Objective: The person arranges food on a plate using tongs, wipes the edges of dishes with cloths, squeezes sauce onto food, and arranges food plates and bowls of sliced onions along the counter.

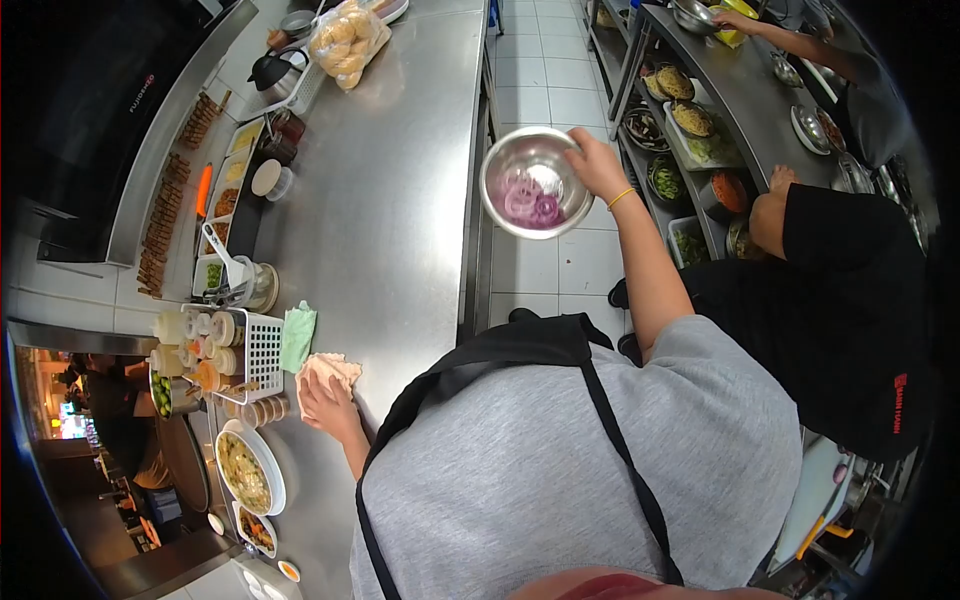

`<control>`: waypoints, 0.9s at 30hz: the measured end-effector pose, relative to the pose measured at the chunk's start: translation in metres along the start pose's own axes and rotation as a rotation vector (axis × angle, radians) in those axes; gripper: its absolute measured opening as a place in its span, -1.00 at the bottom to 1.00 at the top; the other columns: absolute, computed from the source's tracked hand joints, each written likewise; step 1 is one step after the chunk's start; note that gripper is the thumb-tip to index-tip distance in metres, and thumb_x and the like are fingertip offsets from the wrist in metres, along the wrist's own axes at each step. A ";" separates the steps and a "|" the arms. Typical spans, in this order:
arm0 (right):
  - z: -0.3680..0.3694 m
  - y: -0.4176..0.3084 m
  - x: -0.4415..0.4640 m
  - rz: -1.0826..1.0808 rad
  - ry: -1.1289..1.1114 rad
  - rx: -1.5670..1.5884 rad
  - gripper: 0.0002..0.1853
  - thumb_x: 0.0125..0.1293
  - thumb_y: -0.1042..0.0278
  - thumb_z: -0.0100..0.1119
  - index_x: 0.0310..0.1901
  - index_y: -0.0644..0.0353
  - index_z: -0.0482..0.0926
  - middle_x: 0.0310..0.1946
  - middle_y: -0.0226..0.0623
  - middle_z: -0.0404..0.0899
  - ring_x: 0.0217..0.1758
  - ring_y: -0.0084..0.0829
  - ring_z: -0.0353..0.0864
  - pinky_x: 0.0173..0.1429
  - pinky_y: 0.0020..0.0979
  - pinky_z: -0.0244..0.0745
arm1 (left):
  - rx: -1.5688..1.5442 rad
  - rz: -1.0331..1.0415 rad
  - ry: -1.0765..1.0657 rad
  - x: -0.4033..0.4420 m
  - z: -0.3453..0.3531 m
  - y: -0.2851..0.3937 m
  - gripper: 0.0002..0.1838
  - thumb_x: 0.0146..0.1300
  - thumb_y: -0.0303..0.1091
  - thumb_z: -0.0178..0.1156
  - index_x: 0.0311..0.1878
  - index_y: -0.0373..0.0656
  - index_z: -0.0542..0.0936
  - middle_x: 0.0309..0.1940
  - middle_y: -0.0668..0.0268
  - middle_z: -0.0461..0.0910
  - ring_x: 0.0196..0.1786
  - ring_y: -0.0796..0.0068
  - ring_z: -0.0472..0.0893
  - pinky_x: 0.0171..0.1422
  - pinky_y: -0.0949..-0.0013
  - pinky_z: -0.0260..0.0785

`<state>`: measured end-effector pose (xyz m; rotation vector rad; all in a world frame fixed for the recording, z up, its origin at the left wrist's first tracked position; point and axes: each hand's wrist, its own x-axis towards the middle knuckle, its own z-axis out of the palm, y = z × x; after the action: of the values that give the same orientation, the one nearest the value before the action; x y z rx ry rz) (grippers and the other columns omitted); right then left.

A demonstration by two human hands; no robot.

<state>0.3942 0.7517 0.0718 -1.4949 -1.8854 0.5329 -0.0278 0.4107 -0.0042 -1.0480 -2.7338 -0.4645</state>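
My right hand grips the rim of a steel mixing bowl, thumb over the edge, above the floor to the right of the counter. Sliced red onion rings lie at the bottom of the tilted bowl. Over on the counter, my left hand is on a crumpled pink cloth, its fingers pressed down into the fabric. A green cloth lies just beyond it, beside a white plastic basket of sauce bottles.
Along the steel counter stand a bag of buns, a container of utensils and a white oval dish of food. A co-worker in black stands close at right, near shelves holding ingredient bowls. Another person's arm reaches over the far table.
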 end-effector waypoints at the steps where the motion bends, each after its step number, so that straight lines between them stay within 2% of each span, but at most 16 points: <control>1: 0.002 0.000 0.000 0.001 -0.004 0.002 -0.71 0.11 0.35 0.05 -0.11 0.22 0.43 -0.33 0.09 0.55 -0.20 0.05 0.53 -0.08 -0.15 0.41 | 0.001 -0.005 -0.006 0.000 -0.001 0.000 -0.52 0.23 0.01 -0.05 0.20 0.10 0.33 0.26 0.32 0.18 0.34 0.25 0.11 0.32 -0.22 -0.28; 3: 0.002 0.003 -0.001 -0.011 0.042 -0.001 -0.71 0.12 0.35 0.05 -0.10 0.22 0.43 -0.32 0.10 0.54 -0.19 0.04 0.52 -0.08 -0.15 0.41 | 0.000 -0.002 -0.001 0.000 0.000 -0.001 -0.51 0.23 0.02 -0.05 0.20 0.10 0.33 0.26 0.32 0.18 0.34 0.24 0.11 0.32 -0.23 -0.28; 4: -0.002 0.004 -0.001 -0.109 -0.116 -0.062 -0.70 0.13 0.35 0.04 -0.09 0.22 0.43 -0.30 0.11 0.54 -0.17 0.04 0.52 -0.07 -0.14 0.40 | -0.003 0.001 0.006 0.000 0.001 -0.001 -0.51 0.23 0.03 -0.05 0.20 0.11 0.33 0.26 0.33 0.18 0.34 0.24 0.11 0.32 -0.23 -0.28; 5: -0.003 0.002 -0.002 -0.104 -0.117 -0.062 -0.70 0.13 0.35 0.04 -0.09 0.22 0.43 -0.30 0.11 0.54 -0.17 0.04 0.52 -0.07 -0.14 0.40 | -0.001 0.004 0.004 0.000 0.001 -0.002 -0.51 0.23 0.03 -0.05 0.20 0.11 0.33 0.26 0.33 0.18 0.34 0.24 0.11 0.32 -0.23 -0.28; 7: -0.004 -0.001 -0.005 0.073 0.040 -0.003 -0.71 0.14 0.34 0.03 -0.10 0.22 0.43 -0.28 0.08 0.54 -0.17 0.02 0.53 -0.07 -0.14 0.40 | -0.007 0.010 0.003 0.000 0.002 -0.003 -0.51 0.23 0.04 -0.05 0.20 0.11 0.32 0.26 0.33 0.18 0.34 0.24 0.11 0.32 -0.23 -0.28; 9: -0.004 0.001 -0.006 0.057 0.059 -0.011 -0.73 0.15 0.33 0.03 -0.12 0.22 0.42 -0.29 0.06 0.55 -0.18 0.02 0.53 -0.07 -0.14 0.40 | 0.008 -0.002 -0.006 -0.002 0.003 -0.003 -0.50 0.23 0.04 -0.05 0.21 0.12 0.32 0.26 0.33 0.18 0.34 0.24 0.11 0.32 -0.23 -0.28; 11: 0.000 -0.001 -0.005 -0.056 -0.102 -0.041 -0.75 0.16 0.33 0.02 -0.13 0.22 0.42 -0.30 0.06 0.55 -0.19 0.02 0.53 -0.08 -0.13 0.40 | 0.022 -0.005 -0.003 0.002 0.002 -0.003 -0.50 0.23 0.05 -0.06 0.21 0.12 0.31 0.26 0.33 0.18 0.34 0.24 0.11 0.32 -0.23 -0.29; 13: 0.008 -0.009 -0.008 -0.040 -0.067 -0.030 -0.75 0.15 0.34 0.03 -0.14 0.22 0.42 -0.31 0.05 0.55 -0.19 0.03 0.53 -0.09 -0.14 0.40 | 0.007 0.002 -0.003 0.000 0.002 -0.002 -0.50 0.24 0.04 -0.06 0.21 0.13 0.31 0.26 0.32 0.18 0.34 0.25 0.11 0.32 -0.24 -0.28; 15: 0.023 -0.018 -0.010 -0.002 0.020 0.110 -0.75 0.13 0.35 0.05 -0.15 0.21 0.43 -0.31 0.03 0.56 -0.19 0.01 0.53 -0.09 -0.15 0.41 | 0.004 -0.004 -0.012 -0.001 0.001 -0.001 -0.50 0.24 0.04 -0.06 0.22 0.12 0.31 0.26 0.31 0.18 0.34 0.25 0.11 0.32 -0.23 -0.29; 17: 0.034 -0.038 -0.019 0.021 -0.093 0.181 -0.75 0.11 0.37 0.07 -0.15 0.22 0.42 -0.30 0.03 0.55 -0.19 -0.02 0.55 -0.09 -0.18 0.42 | 0.001 -0.006 -0.013 0.000 0.000 -0.002 -0.51 0.24 0.03 -0.06 0.22 0.12 0.31 0.26 0.31 0.17 0.34 0.25 0.11 0.32 -0.23 -0.29; 19: 0.064 -0.042 -0.026 -0.073 -0.190 0.349 -0.72 0.10 0.36 0.07 -0.13 0.21 0.40 -0.29 0.03 0.54 -0.17 -0.04 0.55 -0.06 -0.19 0.41 | 0.001 0.009 -0.002 0.000 0.001 -0.003 -0.51 0.24 0.03 -0.06 0.21 0.10 0.32 0.27 0.30 0.17 0.34 0.25 0.11 0.32 -0.21 -0.28; 21: 0.100 -0.043 -0.036 -0.119 -0.204 0.336 -0.69 0.13 0.36 0.07 -0.08 0.22 0.35 -0.33 0.01 0.54 -0.28 -0.12 0.59 -0.22 -0.26 0.50 | -0.009 0.008 -0.003 -0.001 0.001 0.000 -0.51 0.25 0.03 -0.06 0.21 0.09 0.32 0.27 0.30 0.17 0.34 0.25 0.10 0.33 -0.20 -0.29; 23: 0.097 -0.076 -0.049 0.217 -0.449 0.638 -0.63 0.18 0.35 0.05 -0.01 0.26 0.27 -0.34 -0.03 0.53 -0.42 -0.27 0.61 -0.44 -0.39 0.53 | -0.008 0.001 -0.001 -0.001 -0.001 0.000 -0.51 0.25 0.03 -0.06 0.21 0.08 0.32 0.26 0.30 0.17 0.34 0.26 0.10 0.33 -0.18 -0.30; 25: 0.108 -0.082 -0.055 0.238 -0.522 0.741 -0.58 0.23 0.33 0.03 0.06 0.31 0.20 -0.29 -0.05 0.51 -0.49 -0.40 0.60 -0.59 -0.51 0.49 | -0.010 0.002 -0.005 -0.001 -0.002 0.001 -0.51 0.25 0.03 -0.07 0.20 0.08 0.33 0.26 0.31 0.18 0.34 0.27 0.10 0.35 -0.14 -0.32; 26: 0.112 -0.083 -0.055 0.286 -0.601 0.834 -0.59 0.29 0.28 0.00 0.09 0.26 0.19 -0.21 -0.19 0.45 -0.45 -0.52 0.55 -0.48 -0.56 0.49 | -0.010 0.005 -0.005 0.000 -0.001 -0.001 -0.51 0.25 0.03 -0.07 0.20 0.08 0.33 0.26 0.31 0.18 0.34 0.27 0.10 0.35 -0.14 -0.32; 27: 0.111 -0.085 -0.058 0.285 -0.601 0.836 -0.59 0.29 0.28 0.00 0.09 0.26 0.19 -0.21 -0.19 0.45 -0.45 -0.52 0.55 -0.48 -0.56 0.49 | -0.005 0.000 -0.013 0.000 0.000 -0.002 -0.51 0.25 0.03 -0.07 0.21 0.08 0.33 0.27 0.31 0.17 0.34 0.28 0.10 0.35 -0.13 -0.33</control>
<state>0.2636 0.6834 0.0375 -1.0723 -1.4945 1.8021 -0.0292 0.4091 -0.0049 -1.0553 -2.7454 -0.4669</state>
